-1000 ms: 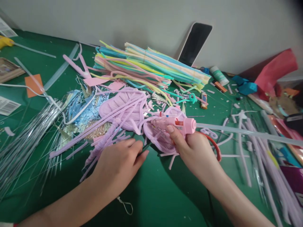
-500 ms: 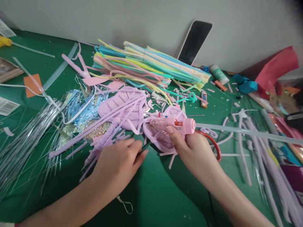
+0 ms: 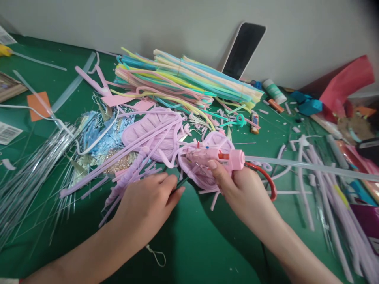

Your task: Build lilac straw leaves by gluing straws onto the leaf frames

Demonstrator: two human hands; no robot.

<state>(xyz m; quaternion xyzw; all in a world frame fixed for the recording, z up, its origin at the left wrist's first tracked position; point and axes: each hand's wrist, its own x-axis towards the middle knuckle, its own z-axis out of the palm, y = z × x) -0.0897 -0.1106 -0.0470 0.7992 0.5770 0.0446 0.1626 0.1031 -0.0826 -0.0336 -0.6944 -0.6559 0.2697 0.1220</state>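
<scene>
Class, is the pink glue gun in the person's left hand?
No, the right hand grips the glue gun while the left hand lies on the table.

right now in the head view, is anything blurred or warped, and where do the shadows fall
Head view, centre: soft, even light with no hard glare; the left hand and the right hand, which grips the pink glue gun, look fairly sharp, with soft shadows on the green mat under the arms. Head view, edges: the silver tinsel strands smear, and the top right corner darkens.
</scene>
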